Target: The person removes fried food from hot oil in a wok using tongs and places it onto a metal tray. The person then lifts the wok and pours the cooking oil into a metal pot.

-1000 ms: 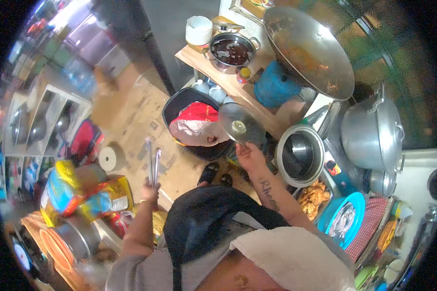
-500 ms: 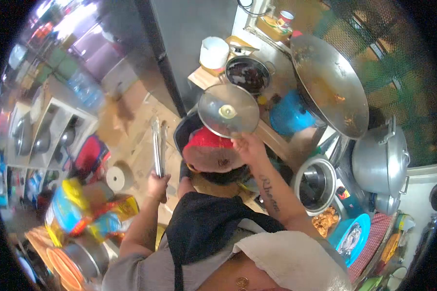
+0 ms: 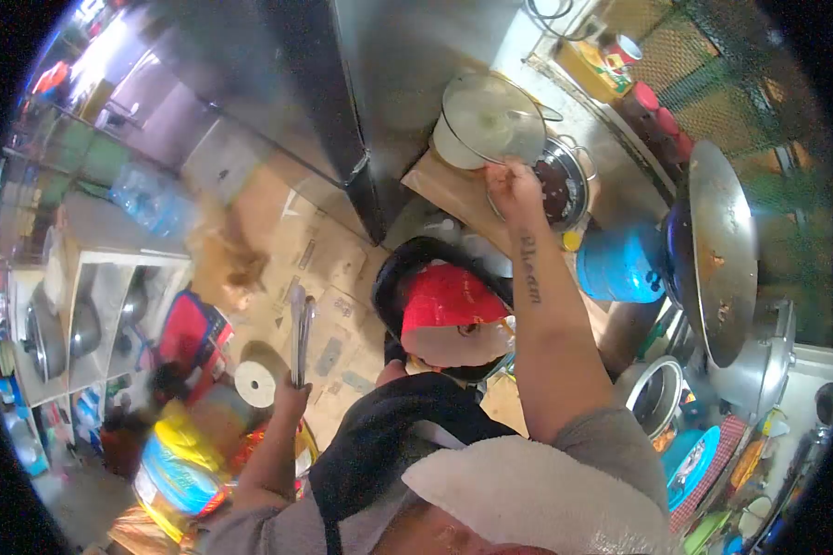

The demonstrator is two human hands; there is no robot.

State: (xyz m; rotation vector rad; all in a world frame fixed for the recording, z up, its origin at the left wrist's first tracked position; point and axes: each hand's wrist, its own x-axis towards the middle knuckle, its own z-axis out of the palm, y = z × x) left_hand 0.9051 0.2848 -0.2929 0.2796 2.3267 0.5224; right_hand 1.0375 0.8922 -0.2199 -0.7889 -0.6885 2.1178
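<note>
My right hand [image 3: 515,188] grips the edge of a round glass lid [image 3: 493,118]. The lid is tilted over a white container [image 3: 455,148] and beside a steel pot of dark contents [image 3: 560,185] on the wooden shelf. My left hand [image 3: 292,400] is closed around metal tongs [image 3: 300,333], which point away from me above the floor. Between my arms stands a black bin [image 3: 393,273] with a red and white sack [image 3: 453,310] in it.
A large wok [image 3: 727,250] leans at the right beside a blue gas tank [image 3: 620,265]. Behind it are a big aluminium pot [image 3: 770,361] and a blue basin [image 3: 690,467]. White shelving [image 3: 88,356] is at the left, near a round roll [image 3: 255,384] and colourful bags [image 3: 180,467].
My right hand has carried the lid forward, from above the black bin to the white container and pot. My left hand still holds the tongs. The view has turned.
</note>
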